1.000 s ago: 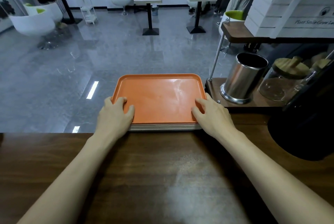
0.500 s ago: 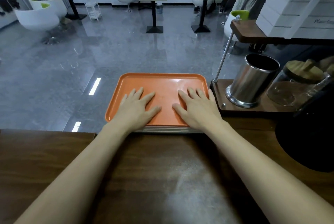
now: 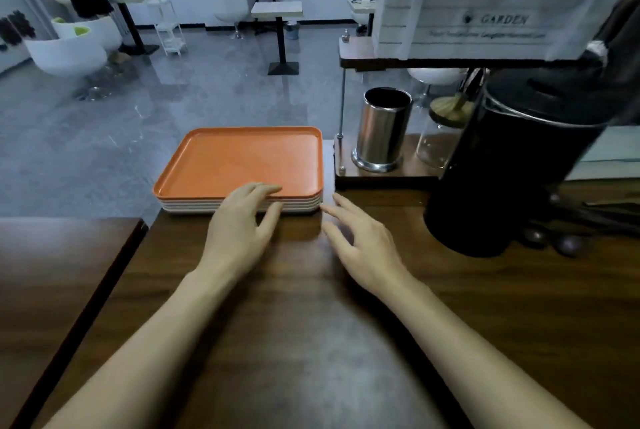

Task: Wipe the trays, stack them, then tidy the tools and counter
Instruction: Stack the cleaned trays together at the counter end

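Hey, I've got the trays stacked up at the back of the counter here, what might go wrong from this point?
1. The tray stack sits at the far edge of the counter, with floor beyond; a forward push from the left hand, whose fingers rest on the top rim, might slide it off.
2. The stack's right side is close to the wooden stand holding the steel cup; shifting it right may bump them.

Café, wood counter w/ stacked serving trays, pedestal tables, white tub chairs
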